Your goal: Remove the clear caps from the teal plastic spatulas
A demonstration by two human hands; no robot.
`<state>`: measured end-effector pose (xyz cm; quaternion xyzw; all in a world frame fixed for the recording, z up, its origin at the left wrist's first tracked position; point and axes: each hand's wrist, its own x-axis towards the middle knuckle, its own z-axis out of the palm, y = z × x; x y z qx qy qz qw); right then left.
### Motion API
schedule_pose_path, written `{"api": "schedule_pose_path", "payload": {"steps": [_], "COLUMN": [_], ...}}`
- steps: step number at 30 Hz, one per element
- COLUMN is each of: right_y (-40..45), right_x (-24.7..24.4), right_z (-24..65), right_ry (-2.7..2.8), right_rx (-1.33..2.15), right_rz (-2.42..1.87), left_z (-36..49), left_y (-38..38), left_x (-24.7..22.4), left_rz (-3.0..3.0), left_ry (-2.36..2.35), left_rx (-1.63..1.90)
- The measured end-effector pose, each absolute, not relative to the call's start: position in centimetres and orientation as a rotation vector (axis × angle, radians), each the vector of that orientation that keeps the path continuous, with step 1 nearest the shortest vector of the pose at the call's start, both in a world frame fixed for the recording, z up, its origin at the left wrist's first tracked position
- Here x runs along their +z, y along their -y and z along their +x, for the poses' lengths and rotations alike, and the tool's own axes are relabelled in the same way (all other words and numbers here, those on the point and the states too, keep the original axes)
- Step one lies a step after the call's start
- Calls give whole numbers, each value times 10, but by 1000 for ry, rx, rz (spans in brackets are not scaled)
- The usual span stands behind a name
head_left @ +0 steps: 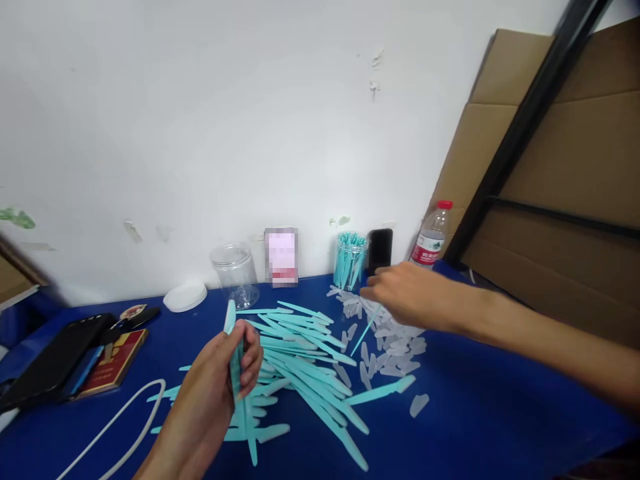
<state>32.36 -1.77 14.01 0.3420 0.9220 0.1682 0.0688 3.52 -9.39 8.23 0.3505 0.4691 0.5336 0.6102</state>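
My left hand is closed around a teal eyebrow razor, held upright with its blade end above the thumb and the handle below the fist. Over the pile of translucent blade caps, my right hand is closed on another teal eyebrow razor. Its thin handle slants down to the left, and its head is hidden by the fingers. Between the hands lies a loose heap of teal eyebrow razors. A clear jar packed with razors stands just behind my right hand.
An open clear jar and a white lid stand by the wall. Nearby are a blurred pink-screened phone, a dark phone and a water bottle. A white cable, a black case and a red booklet lie left.
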Motion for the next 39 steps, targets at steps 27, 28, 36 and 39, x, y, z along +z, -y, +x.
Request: {"api": "schedule_pose_path", "payload": {"steps": [27,28,36,39], "right_y": [22,26,76,75], "right_x": [44,48,44,41], "right_z": [323,323,278,276], "right_ry": [-2967,-2932,-2793,-2724], "right_rx": [47,77,-203,-292], "right_rz": [1462,1538,1605,1620], "left_z": [12,9,2,4], "left_y": [8,9,18,22], "left_x": [40,39,36,39], "left_rz": [2707,2724,2664,2628], "left_ry": [-1407,-1423,-1460,-1436], "left_rx": [479,422,265,259]}}
